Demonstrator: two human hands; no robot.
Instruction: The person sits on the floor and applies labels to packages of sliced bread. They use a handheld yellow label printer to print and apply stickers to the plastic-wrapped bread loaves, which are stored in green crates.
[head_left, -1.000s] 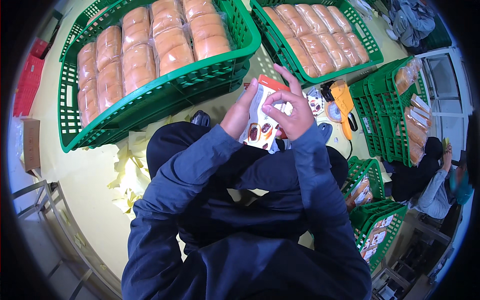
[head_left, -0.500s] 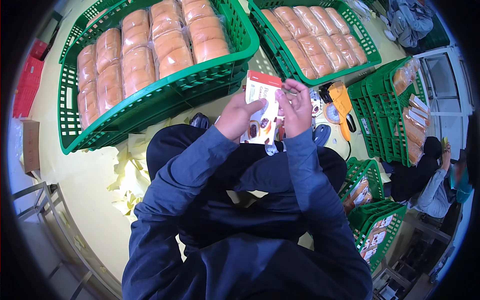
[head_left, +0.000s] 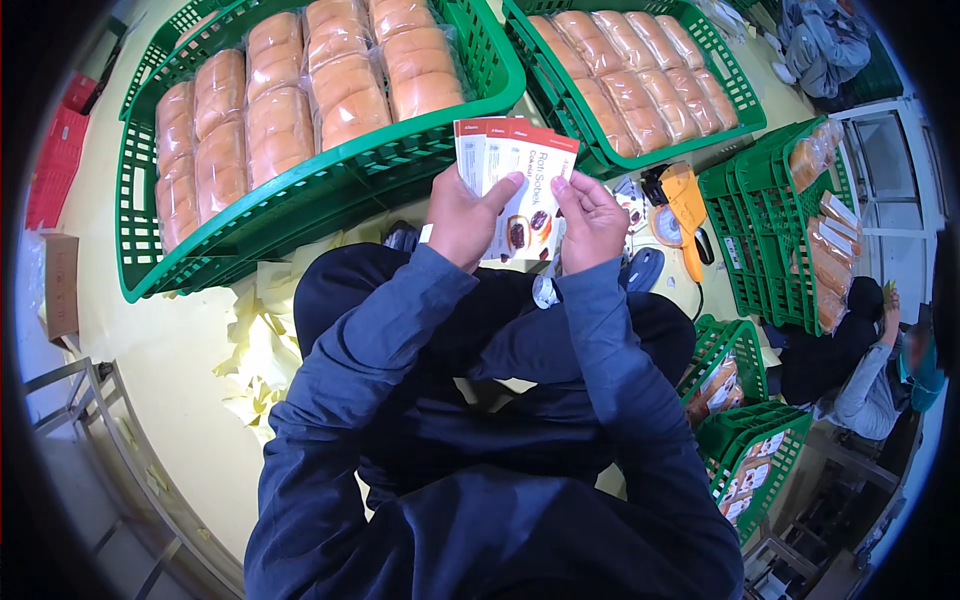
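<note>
Sorting through a fanned stack of printed label cards [head_left: 515, 185], held up in front of the chest, above the gap between two green crates. Left hand [head_left: 462, 215] clamped on the stack, thumb across the face; right hand [head_left: 592, 218] pinching the right edge. Likely next: peeling off one card, needing a light fingertip slide. Cards white with red top bands and small pastry pictures, slightly splayed.
</note>
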